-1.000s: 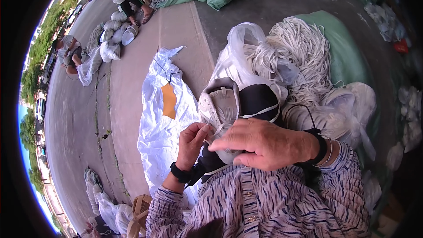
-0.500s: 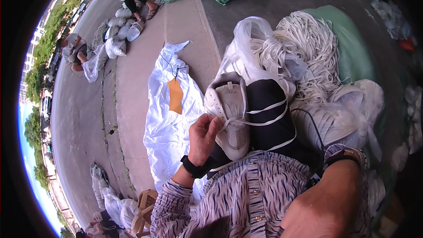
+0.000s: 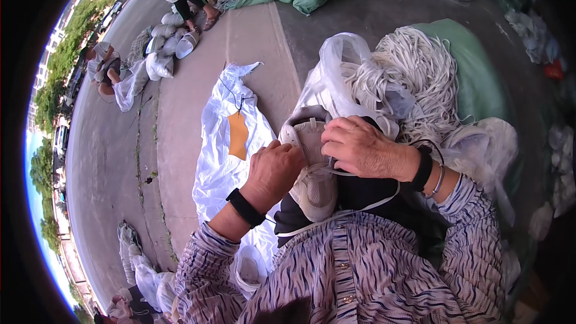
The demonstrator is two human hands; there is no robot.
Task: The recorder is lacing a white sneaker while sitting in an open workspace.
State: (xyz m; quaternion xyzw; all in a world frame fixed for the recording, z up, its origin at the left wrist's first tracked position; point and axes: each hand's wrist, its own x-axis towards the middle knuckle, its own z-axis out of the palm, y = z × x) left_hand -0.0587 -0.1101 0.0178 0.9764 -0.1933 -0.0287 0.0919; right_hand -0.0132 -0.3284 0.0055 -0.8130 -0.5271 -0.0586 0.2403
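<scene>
A pale beige-and-white sneaker (image 3: 314,195) lies on my lap with its toe toward me and its opening away. White shoelace (image 3: 375,204) trails from its front across the dark cloth (image 3: 354,195) on my lap. My left hand (image 3: 275,169) is closed at the left eyelet side, pinching the shoelace; its fingertips are partly hidden. On the opposite side my right hand (image 3: 366,149) has bent fingers pinched on lace at the eyelets. Between the hands the sneaker's tongue (image 3: 309,138) shows.
A large heap of white laces (image 3: 420,72) and clear plastic bags (image 3: 342,60) sit ahead right, against a green sack (image 3: 480,78). A white sheet (image 3: 219,174) with an orange tag (image 3: 238,136) lies left. Another shoe (image 3: 247,271) rests near my left elbow. Two people sit farther off.
My right hand has come from the lower right up to the sneaker's eyelets. My left hand has turned palm-down and stays at the sneaker's left side.
</scene>
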